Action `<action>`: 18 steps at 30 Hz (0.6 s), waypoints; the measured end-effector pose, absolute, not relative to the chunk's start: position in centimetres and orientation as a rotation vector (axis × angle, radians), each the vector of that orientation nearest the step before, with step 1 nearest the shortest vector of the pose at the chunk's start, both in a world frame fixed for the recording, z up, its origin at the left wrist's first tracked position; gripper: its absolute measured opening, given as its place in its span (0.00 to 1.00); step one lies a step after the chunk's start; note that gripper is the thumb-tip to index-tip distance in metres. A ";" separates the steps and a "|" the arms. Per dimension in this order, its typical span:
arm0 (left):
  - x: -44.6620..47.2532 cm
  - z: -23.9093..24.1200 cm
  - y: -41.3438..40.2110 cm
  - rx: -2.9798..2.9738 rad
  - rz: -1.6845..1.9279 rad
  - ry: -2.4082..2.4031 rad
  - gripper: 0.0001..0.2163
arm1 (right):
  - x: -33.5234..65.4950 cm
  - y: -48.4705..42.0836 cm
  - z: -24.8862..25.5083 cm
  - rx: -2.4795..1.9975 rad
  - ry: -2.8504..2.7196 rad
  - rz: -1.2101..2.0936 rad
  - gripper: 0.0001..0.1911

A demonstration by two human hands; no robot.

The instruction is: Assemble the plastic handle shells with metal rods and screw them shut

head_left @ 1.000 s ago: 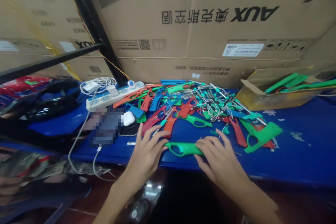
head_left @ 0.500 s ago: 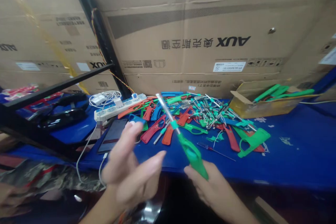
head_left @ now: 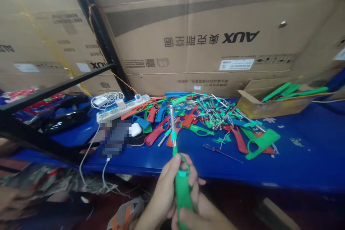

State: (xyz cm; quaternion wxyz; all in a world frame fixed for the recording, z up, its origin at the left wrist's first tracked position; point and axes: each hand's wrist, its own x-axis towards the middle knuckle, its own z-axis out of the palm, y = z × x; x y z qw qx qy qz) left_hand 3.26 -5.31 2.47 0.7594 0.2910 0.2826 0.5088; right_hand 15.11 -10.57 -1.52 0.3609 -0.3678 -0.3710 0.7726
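Observation:
Both my hands hold one green plastic handle [head_left: 182, 190] low in the middle of the view, in front of the table's near edge. A thin metal tube [head_left: 171, 120] sticks up out of its top. My left hand [head_left: 165, 190] wraps the handle's upper part, thumb by the trigger loop. My right hand [head_left: 201, 214] grips the lower end from below. Beyond them lies a heap of red, blue and green handles [head_left: 188, 115] with loose metal tubes.
The blue table [head_left: 296, 165] carries a phone [head_left: 117, 138], a white earbud case [head_left: 134, 129], a power strip [head_left: 121, 107] with cables, a small red screwdriver [head_left: 219, 152] and a cardboard box of green parts [head_left: 280, 101]. Big cartons [head_left: 210, 39] stand behind; a black rack bar [head_left: 54, 88] runs at left.
The green handle has come off the table into the air. My left hand, open half a second ago, has closed on it together with the right; the tube now points upright.

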 end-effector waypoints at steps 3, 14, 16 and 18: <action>2.6 3.0 -5.4 0.566 1.196 0.705 0.21 | 18.3 -9.3 -1.3 -1.131 -1.228 1.820 0.26; 5.8 1.7 -8.3 0.632 0.785 0.676 0.32 | 19.3 -5.2 3.4 -0.993 -1.039 1.381 0.20; 6.0 2.0 -8.7 0.648 0.874 0.660 0.35 | 18.9 -4.7 3.7 -0.908 -0.944 1.485 0.18; 6.0 2.3 -9.1 0.674 0.928 0.661 0.40 | 18.9 -4.1 3.8 -0.858 -0.865 1.545 0.17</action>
